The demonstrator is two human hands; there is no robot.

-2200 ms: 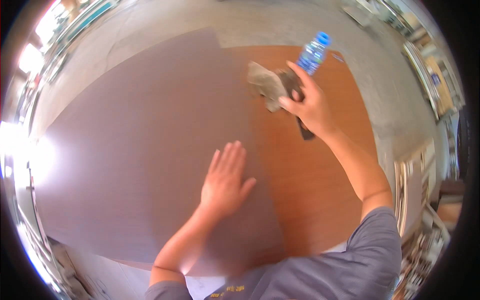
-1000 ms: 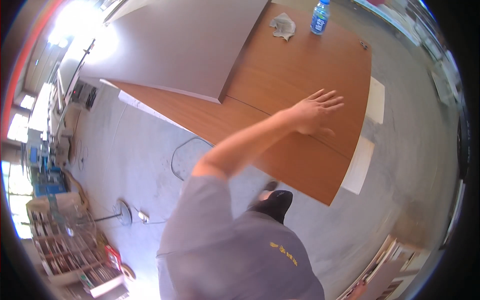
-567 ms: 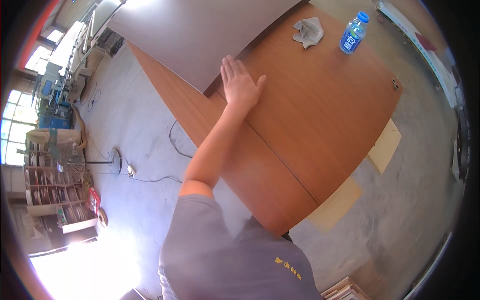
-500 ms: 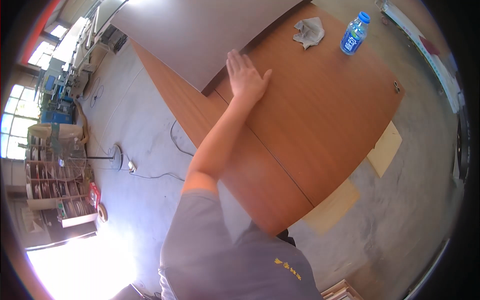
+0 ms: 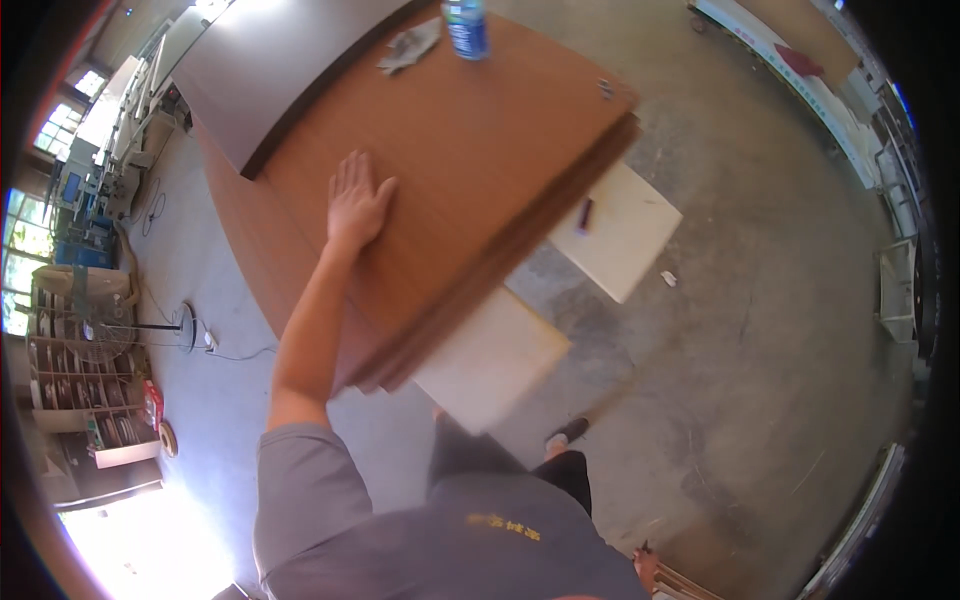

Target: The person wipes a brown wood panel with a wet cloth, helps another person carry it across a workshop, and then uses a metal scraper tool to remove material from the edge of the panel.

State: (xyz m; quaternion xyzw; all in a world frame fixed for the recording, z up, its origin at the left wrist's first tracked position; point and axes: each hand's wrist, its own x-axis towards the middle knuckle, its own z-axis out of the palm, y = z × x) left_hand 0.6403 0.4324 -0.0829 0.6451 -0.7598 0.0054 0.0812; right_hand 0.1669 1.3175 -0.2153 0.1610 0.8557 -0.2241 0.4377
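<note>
My left hand [image 5: 357, 203] lies flat on a stack of brown wood-grain panels [image 5: 460, 150], palm down with the fingers stretched out. Beyond it, a grey panel [image 5: 280, 70] with a dark edge rests on the stack, apart from my fingers. Low in the picture, my right hand [image 5: 646, 568] hangs beside a pile of wooden strips [image 5: 685, 588]. Its fingers look closed around something small and dark, too small to name.
A blue-capped bottle [image 5: 466, 32] and a crumpled grey cloth [image 5: 410, 46] are on the stack's far part. Pale boards [image 5: 625, 235] stick out below the panels. On the left are a standing fan [image 5: 187, 327] with cables and a shelf of rolls [image 5: 80, 350].
The view has swung right. My left hand has moved back from the grey panel's edge, nearer to me. My right hand has come into view at the bottom.
</note>
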